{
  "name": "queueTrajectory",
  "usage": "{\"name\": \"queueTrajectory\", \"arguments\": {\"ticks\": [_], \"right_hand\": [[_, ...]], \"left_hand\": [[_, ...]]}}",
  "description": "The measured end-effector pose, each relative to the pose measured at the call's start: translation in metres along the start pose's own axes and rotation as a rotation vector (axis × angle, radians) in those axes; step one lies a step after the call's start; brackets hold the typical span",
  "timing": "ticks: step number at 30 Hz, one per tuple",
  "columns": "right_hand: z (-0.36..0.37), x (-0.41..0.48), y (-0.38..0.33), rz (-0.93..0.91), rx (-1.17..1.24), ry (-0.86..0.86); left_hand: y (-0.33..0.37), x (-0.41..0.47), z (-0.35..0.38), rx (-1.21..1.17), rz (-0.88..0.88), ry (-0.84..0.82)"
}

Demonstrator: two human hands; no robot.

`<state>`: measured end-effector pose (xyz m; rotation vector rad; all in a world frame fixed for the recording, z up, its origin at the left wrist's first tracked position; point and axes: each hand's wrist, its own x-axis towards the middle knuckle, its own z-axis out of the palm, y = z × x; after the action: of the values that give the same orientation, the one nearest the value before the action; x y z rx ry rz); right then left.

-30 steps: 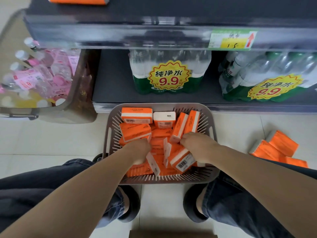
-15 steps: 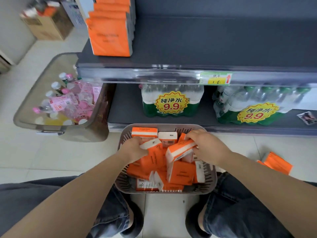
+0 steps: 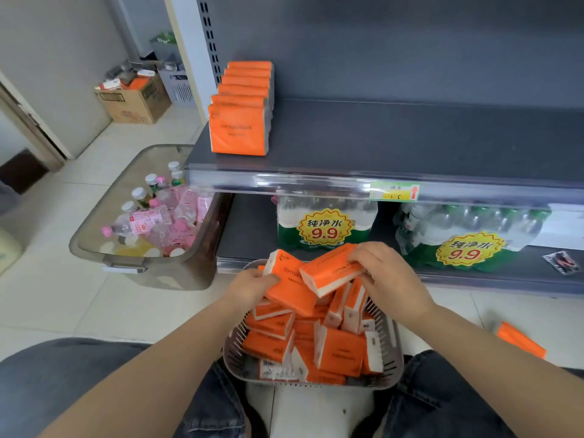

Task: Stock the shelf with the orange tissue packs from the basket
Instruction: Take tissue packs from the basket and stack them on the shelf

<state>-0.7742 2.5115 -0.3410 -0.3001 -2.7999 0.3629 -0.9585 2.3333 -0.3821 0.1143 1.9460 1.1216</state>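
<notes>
A grey slotted basket (image 3: pixel 392 358) on the floor between my knees holds several orange tissue packs (image 3: pixel 338 349). My left hand (image 3: pixel 249 284) grips one orange pack (image 3: pixel 290 287) lifted above the basket. My right hand (image 3: pixel 388 273) grips a second orange pack (image 3: pixel 331 268), tilted, just above and against the first. On the dark grey shelf (image 3: pixel 410 143), at its left end, a row of several orange packs (image 3: pixel 240 128) stands upright, one behind another.
The lower shelf holds shrink-wrapped water bottle packs (image 3: pixel 325 226) with 9.9 price stickers. A clear bin of pink-labelled bottles (image 3: pixel 148 222) stands on the floor at left. Loose orange packs (image 3: pixel 521 339) lie on the floor at right. A cardboard box (image 3: pixel 132 99) sits far left.
Both hands have lifted a pack each out of the basket and brought them together above it. The view has tilted upward, showing the shelf top and its row of packs.
</notes>
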Motion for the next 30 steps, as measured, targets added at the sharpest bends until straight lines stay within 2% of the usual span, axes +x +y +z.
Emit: {"name": "queueTrajectory", "arguments": {"ticks": [12, 20, 26, 30], "right_hand": [[-0.016, 0.016, -0.013, 0.016, -0.001, 0.144], [-0.024, 0.028, -0.015, 0.185, 0.256, 0.203], [-0.025, 0.039, -0.021, 0.089, 0.279, 0.257], [-0.024, 0.043, -0.024, 0.095, 0.343, 0.266]], "left_hand": [[0.023, -0.031, -0.003, -0.505, 0.018, -0.166], [0.034, -0.034, -0.011, -0.546, 0.059, -0.258], [0.046, -0.032, -0.020, -0.550, 0.016, -0.294], [0.055, -0.029, -0.028, -0.502, 0.022, -0.365]]}}
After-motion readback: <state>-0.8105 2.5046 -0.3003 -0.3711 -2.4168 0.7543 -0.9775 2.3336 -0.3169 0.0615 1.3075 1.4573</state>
